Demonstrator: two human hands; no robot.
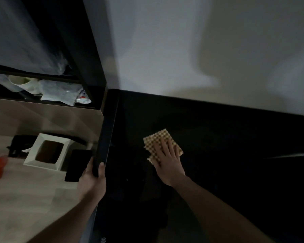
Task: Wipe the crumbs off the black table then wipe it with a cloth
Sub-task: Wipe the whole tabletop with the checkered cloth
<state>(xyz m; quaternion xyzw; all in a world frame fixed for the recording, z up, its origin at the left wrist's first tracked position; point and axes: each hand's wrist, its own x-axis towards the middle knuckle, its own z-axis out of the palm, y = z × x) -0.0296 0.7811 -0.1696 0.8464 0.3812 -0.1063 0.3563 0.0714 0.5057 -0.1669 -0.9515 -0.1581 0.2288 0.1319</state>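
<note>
I judge I'm in the cloth stage: my right hand (168, 157) presses flat, fingers straight, on the checked cloth (162, 145) mid-surface (235, 155), my left hand (93, 179) grips its left edge; no crumbs show in the dimness, much surface left; no readable writing.

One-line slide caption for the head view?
Right hand presses checked cloth flat on black table; left hand grips its edge.

room's pretty dim | plain pale wall (209, 50) at the back, soft shadows on it | dark shelf unit (93, 67) far left stuffed with white bags | light wood-look floor (33, 190) | white square bin (47, 151) standing on it
</note>
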